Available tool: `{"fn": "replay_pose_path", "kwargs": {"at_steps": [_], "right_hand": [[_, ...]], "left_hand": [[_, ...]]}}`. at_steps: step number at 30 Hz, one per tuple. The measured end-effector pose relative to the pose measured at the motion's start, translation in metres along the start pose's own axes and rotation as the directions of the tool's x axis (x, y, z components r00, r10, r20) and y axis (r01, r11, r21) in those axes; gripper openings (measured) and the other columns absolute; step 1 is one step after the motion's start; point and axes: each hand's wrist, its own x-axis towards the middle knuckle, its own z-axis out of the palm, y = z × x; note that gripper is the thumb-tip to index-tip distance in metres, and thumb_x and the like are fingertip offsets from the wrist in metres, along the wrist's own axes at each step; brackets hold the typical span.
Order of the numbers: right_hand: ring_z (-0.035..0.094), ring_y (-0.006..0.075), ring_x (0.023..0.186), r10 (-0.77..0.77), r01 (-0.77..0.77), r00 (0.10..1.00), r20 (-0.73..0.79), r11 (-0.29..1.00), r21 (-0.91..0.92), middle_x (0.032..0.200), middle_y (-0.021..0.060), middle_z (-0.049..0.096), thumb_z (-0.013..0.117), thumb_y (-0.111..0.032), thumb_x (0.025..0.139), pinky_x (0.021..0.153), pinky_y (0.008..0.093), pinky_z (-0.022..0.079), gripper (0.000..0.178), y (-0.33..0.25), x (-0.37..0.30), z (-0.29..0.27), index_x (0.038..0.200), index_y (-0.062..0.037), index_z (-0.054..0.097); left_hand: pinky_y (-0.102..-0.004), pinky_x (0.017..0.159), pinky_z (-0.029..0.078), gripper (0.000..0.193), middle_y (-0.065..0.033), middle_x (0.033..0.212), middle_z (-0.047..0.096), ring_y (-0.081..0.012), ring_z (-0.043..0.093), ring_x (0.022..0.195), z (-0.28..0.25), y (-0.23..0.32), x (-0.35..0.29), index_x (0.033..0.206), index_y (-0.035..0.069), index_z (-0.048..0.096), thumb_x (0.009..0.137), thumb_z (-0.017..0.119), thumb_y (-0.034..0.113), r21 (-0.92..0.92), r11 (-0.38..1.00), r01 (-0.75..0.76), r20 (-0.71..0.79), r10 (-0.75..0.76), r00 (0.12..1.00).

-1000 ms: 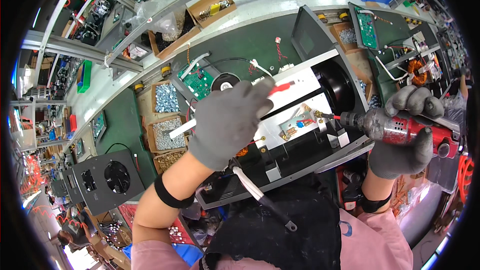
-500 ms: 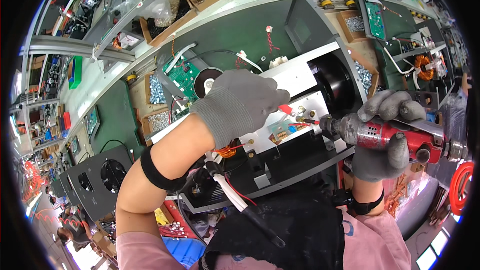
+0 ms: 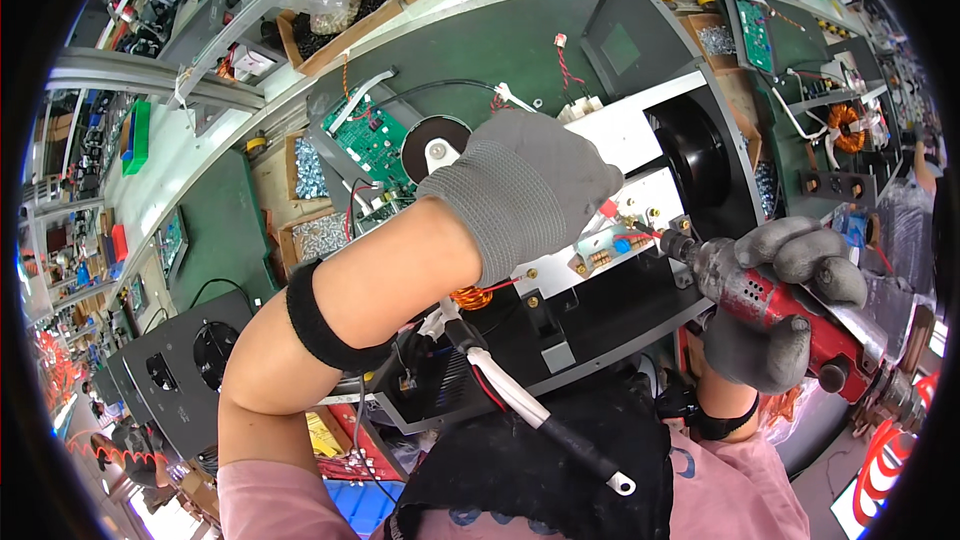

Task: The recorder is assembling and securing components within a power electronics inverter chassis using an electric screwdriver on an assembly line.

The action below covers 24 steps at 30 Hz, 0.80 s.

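My right hand [image 3: 775, 290], in a grey glove, is wrapped round a red air-powered screwdriver [image 3: 755, 302]. Its bit points left at a brass-coloured screw on a pale metal plate [image 3: 655, 190] in a dark chassis; whether it touches I cannot tell. Over the same plate, my gloved left hand [image 3: 545, 190] has its fingers bent together. A red-sleeved wire end [image 3: 608, 208] sticks out at its fingertips. Most of that wire is hidden by the glove. Resistors [image 3: 600, 260] and a copper coil [image 3: 472, 297] sit in the chassis near the hand.
A green circuit board [image 3: 370, 145] stands behind my left wrist. A thick cable with a ring lug [image 3: 622, 483] hangs over the chassis's front edge. Boxes of screws [image 3: 310, 168] line the bench at left. A black fan duct [image 3: 693, 155] fills the chassis's right end.
The view has shifted slightly. The screwdriver has tilted, its rear end lower. My left hand appears further right, still at the red wire end. The cable with the lug has swung right.
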Motion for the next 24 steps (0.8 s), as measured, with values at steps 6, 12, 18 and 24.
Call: {"fn": "replay_pose_path", "kwargs": {"at_steps": [6,12,18,24], "right_hand": [[0.046,0.0232,0.078,-0.024,0.021,0.999,-0.034,0.994,-0.109,0.084,0.0086,0.039,0.055,-0.026,0.079,0.060,0.0320,0.046,0.045,-0.005,-0.003,-0.001,0.119,-0.0064,0.046],[0.046,0.0234,0.077,0.000,-0.009,0.996,-0.092,0.996,-0.091,0.084,0.0088,0.041,0.057,-0.027,0.078,0.061,0.0304,0.043,0.045,-0.006,-0.011,-0.005,0.117,-0.0067,0.047],[0.045,0.0218,0.074,-0.016,0.008,0.994,-0.110,0.998,-0.070,0.083,0.0086,0.042,0.057,-0.027,0.078,0.062,0.0301,0.042,0.043,-0.009,-0.010,-0.011,0.114,-0.0056,0.047],[0.045,0.0208,0.071,0.008,-0.008,0.993,-0.116,1.000,-0.006,0.082,0.0090,0.043,0.058,-0.026,0.077,0.061,0.0306,0.043,0.040,-0.006,-0.011,-0.004,0.109,-0.0044,0.047]], "left_hand": [[-0.0390,0.056,0.049,0.018,-0.0080,0.075,0.066,-0.0260,0.065,0.070,0.010,-0.002,0.002,0.089,0.011,0.067,0.078,0.053,0.014,0.036,0.997,-0.070,-0.115,0.074,0.991],[-0.0380,0.059,0.048,0.013,-0.0064,0.072,0.059,-0.0254,0.062,0.070,0.012,0.003,0.007,0.091,0.012,0.060,0.079,0.054,0.015,0.032,0.995,-0.091,-0.058,0.092,0.994],[-0.0376,0.059,0.047,0.013,-0.0054,0.075,0.058,-0.0239,0.062,0.071,0.009,0.006,0.010,0.092,0.013,0.059,0.085,0.053,0.021,0.065,0.995,-0.073,-0.009,0.073,0.997],[-0.0378,0.059,0.048,0.014,-0.0050,0.075,0.058,-0.0236,0.062,0.071,0.010,0.007,0.011,0.093,0.013,0.059,0.086,0.052,0.022,0.082,0.995,-0.056,0.029,0.053,0.998]]}}
